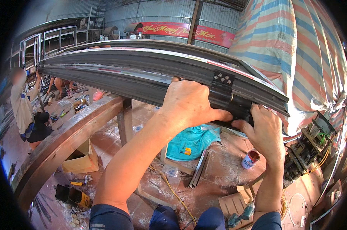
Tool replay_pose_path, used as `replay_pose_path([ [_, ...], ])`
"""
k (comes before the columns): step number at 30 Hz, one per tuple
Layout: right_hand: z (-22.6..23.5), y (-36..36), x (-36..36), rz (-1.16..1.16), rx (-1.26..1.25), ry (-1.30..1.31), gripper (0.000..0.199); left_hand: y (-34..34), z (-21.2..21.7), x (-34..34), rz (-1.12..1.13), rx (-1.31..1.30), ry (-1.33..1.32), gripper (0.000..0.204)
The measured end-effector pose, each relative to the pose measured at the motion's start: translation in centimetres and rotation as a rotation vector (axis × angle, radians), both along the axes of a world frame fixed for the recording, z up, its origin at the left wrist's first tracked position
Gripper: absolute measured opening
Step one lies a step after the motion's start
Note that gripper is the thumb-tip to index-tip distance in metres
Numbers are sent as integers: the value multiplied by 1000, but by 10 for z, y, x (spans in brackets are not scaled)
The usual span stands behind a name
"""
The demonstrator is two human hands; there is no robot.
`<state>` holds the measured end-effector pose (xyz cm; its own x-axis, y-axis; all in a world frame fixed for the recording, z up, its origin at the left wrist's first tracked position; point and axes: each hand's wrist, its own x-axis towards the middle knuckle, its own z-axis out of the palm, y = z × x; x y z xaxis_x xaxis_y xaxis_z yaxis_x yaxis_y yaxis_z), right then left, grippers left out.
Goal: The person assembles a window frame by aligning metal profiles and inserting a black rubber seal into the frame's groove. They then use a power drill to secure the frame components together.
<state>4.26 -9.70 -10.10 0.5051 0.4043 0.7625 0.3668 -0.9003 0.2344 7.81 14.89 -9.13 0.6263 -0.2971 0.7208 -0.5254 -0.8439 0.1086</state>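
Note:
A long dark grey aluminium frame profile [135,67] runs from the far left to the right, held up in front of me. A black hinge [226,96] with several screws sits near its right end. My left hand [189,101] grips the profile's lower edge just left of the hinge, thumb reaching toward it. My right hand [262,128] holds the hinge's lower leaf from below and the right, fingers curled on it.
A wooden workbench beam [66,138] runs below on the left. On the floor lie a cardboard box [79,159], a teal cloth [192,140], a small can [250,159], a drill [240,216]. A person [22,103] works far left. A striped tarp [296,57] hangs right.

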Motion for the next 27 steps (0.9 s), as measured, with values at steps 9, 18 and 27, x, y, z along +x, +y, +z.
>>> replay_pose_path([
  [9, 0, -1, -6, -45, -1, 10, 60, -3, 8, -8, 2, 43, 85, 85],
  [18, 6, -16, -12, -19, 0, 92, 62, -8, -2, 7, 47, 47, -15, 92],
  [27, -161, -258, -55, 450, 879, -225, 41, -14, 3, -3, 24, 74, -23, 101],
])
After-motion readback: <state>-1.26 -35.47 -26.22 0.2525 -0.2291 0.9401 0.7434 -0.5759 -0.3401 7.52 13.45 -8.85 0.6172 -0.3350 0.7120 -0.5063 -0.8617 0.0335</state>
